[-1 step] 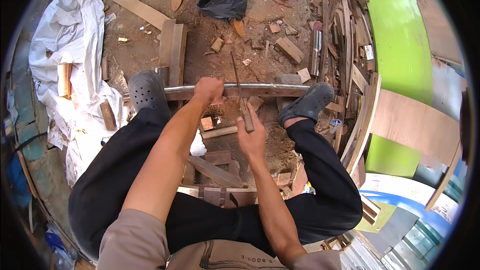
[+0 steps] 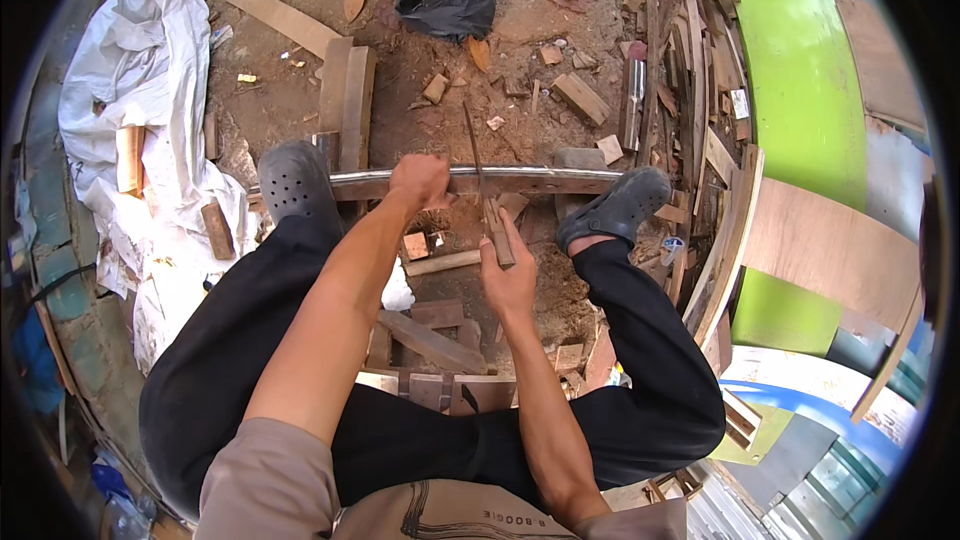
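Observation:
A long wooden bar [image 2: 570, 181] with a pale top edge lies crosswise in front of me, its ends near my grey clogs. My left hand [image 2: 421, 180] is closed around the bar left of its middle. My right hand [image 2: 510, 278] is wrapped round the wooden handle of a handsaw [image 2: 472, 135]. The thin dark saw blade, seen nearly edge-on, points away from me and crosses the bar just right of my left hand. I cannot tell how deep the blade sits in the wood.
Wood offcuts [image 2: 430, 342] lie between my legs and beyond the bar. A black plastic bag [image 2: 445, 0] rests on the dirt ahead. White cloth [image 2: 130, 60] is at the left; stacked strips and a green panel [image 2: 795, 70] stand at the right.
My right hand and the saw have shifted very slightly to the right and toward me. The left hand stays on the bar.

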